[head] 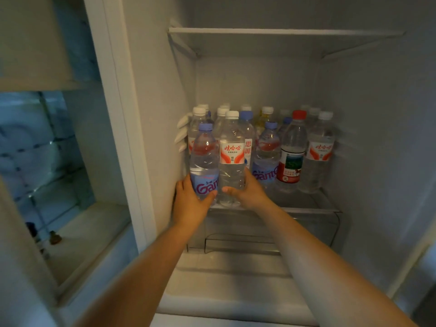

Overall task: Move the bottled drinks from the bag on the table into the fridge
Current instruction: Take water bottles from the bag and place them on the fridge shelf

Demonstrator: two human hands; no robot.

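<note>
Bottles going onto fridge shelf (pixel 306 210) now: left hand (pixel 188 204) gripping blue-label bottle (pixel 204 161), right hand (pixel 247 192) gripping red-label bottle (pixel 232 159), next prob. setting both down w/o toppling neighbours.

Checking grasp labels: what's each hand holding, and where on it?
Left hand grips the blue-cap bottle round its lower body, at the label. Right hand grips the white-cap bottle round its lower body, below the label.

1. "Gan…" in purple, cut off by the left hand (pixel 188 204), on blue-cap bottle (pixel 204 159).
2. "娃哈哈" in red on white-cap bottle (pixel 232 156) label.
3. "Gante…" on 2nd blue-cap btl (pixel 266 161).
4. "思源" on rear btl label (pixel 248 147).
</note>
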